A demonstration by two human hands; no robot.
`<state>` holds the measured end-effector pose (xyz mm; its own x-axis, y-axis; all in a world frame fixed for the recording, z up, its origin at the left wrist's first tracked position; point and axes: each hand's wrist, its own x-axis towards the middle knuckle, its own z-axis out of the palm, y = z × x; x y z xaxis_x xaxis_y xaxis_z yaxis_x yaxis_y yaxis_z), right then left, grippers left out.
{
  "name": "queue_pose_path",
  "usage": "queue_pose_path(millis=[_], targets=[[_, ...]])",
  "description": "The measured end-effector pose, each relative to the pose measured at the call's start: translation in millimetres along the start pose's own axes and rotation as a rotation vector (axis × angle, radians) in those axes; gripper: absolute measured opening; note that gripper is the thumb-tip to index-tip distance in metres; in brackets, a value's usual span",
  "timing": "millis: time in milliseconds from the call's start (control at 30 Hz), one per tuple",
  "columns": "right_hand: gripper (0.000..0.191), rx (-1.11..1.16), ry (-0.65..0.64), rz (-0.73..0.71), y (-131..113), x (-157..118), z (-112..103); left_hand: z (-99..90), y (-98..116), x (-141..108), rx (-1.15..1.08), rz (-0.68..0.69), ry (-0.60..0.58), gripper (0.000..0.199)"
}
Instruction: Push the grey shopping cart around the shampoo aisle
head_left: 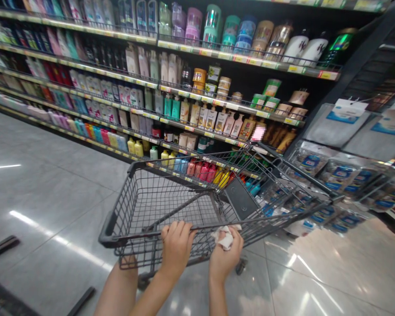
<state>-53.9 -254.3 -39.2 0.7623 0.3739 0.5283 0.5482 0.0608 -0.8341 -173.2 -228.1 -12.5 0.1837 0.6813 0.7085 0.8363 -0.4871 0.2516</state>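
A dark wire shopping cart stands side-on before me, its basket to the left and its handle to the right. My left hand has its fingers wrapped over the cart's near top rail. To its right, my right hand is closed around a crumpled white tissue, pressed against the same rail. Only the basket's wire mesh shows inside it, with a dark flat panel near the handle end.
Long store shelves with bottles, jars and tubes run behind the cart. Packaged goods hang on hooks at the right. A bare knee is by the cart's lower left. Dark metal bars lie at the lower left over the grey floor.
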Motion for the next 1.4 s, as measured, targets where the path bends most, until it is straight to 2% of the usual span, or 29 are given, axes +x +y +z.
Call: queue_pose_path(millis=[200,400,500,800,867,967,1067,1167,1267,1400], targets=[[0.027,0.029,-0.001,-0.014,2.7,-9.1,10.4,11.1,9.0,2.0,-0.001,-0.039,-0.002,0.016],[0.055,0.052,-0.175,-0.048,3.7,-25.5,9.3,5.5,10.7,4.1,-0.025,0.021,-0.079,0.017],[0.059,0.069,-0.242,-0.057,5.3,-32.0,7.5,3.5,12.0,5.2,-0.019,0.033,-0.104,0.018],[0.053,0.116,-0.309,0.041,18.4,-20.8,-2.8,6.9,13.5,4.8,-0.017,0.043,-0.117,0.02],[0.051,0.109,-0.265,0.037,22.9,-15.2,-2.9,6.4,13.5,4.6,-0.017,0.041,-0.123,0.021],[0.045,0.088,-0.134,0.049,23.8,-10.4,0.7,3.9,13.7,4.6,-0.029,0.037,-0.149,0.024],[0.036,0.057,-0.025,0.044,16.5,-12.4,7.4,1.3,13.5,4.3,-0.046,0.032,-0.195,0.036],[0.029,0.072,0.017,0.044,7.1,-19.9,13.7,0.6,12.0,3.2,-0.06,0.019,-0.241,0.048],[0.023,0.123,0.02,0.07,1.6,-29.5,16.9,1.3,9.5,2.6,-0.067,0.024,-0.256,0.052],[0.016,0.19,-0.081,0.052,-0.6,-42.2,18.7,-0.2,7.4,4.3,-0.093,0.032,-0.254,0.044]])
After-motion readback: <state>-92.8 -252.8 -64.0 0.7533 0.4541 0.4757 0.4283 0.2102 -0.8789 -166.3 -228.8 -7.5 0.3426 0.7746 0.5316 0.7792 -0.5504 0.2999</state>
